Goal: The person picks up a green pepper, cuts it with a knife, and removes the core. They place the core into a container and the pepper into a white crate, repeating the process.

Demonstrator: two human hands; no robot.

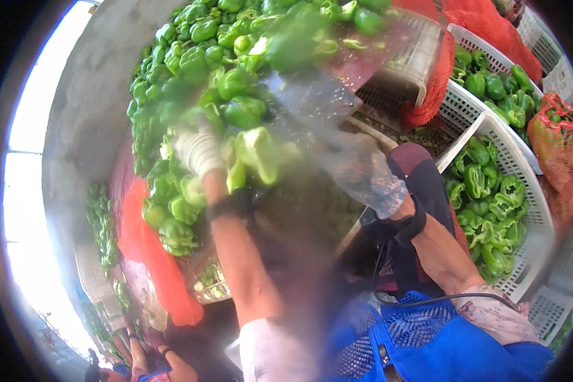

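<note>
A large heap of green bell peppers (235, 83) covers the work surface in front of me. My left hand (197, 149), in a whitish glove, reaches into the near part of this heap. Its fingers are blurred among the peppers. Just to the right of that wrist is a cut-open bell pepper (257, 155), its pale inside showing. My right hand (366, 175), in a patterned glove, hangs above my knee, near the front edge of the surface. Blur hides its fingers and whatever they may hold.
White plastic crates of cut peppers (516, 254) and peppers (496, 89) stand at my right, beside a filled red net bag (559, 140). A red net (156, 254) hangs over the surface's edge at left. Another person (149, 363) sits at lower left. A grey wall (83, 108) rises behind.
</note>
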